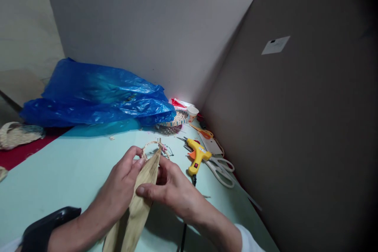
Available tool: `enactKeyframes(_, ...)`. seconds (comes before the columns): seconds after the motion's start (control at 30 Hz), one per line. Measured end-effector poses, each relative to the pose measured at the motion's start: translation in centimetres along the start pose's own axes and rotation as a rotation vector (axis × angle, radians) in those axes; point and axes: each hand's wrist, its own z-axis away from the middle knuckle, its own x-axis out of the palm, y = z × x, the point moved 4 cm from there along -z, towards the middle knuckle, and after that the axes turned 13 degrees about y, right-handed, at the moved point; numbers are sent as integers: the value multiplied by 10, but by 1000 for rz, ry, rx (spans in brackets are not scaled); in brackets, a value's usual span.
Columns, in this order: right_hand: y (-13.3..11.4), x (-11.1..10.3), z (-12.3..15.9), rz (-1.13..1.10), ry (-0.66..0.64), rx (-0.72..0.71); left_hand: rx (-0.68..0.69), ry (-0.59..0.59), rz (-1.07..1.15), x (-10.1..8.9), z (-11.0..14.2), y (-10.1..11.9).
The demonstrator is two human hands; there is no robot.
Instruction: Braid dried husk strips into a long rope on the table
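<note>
A long, pale dried leaf (141,199) with a pointed tip stretches up from the lower edge of the view. My right hand (173,191) grips it, thumb on top and fingers behind. Just left of the leaf, my left hand (122,179) pinches a thin woven ring (151,143) of straw-coloured strand, its fingertips beside the leaf's edge. The leaf covers part of the ring. To the right of my hands lies a yellow glue gun (198,155), its cord running toward me.
Large grey-handled scissors (221,170) and orange-handled scissors (205,132) lie by the right partition (295,126). A blue plastic bag (100,90) fills the back left. A woven basket (180,118) and paper cup (193,111) stand behind. A woven piece (20,136) rests far left.
</note>
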Motion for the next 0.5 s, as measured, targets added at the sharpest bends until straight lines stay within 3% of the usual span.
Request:
enactKeyframes(0.37,13,-12,-13,0,-125,34,-3,17,5,2,1,3)
enactKeyframes(0.5,8,-10,-8,-3,-185,65,-153,-35,73,3,4,-5)
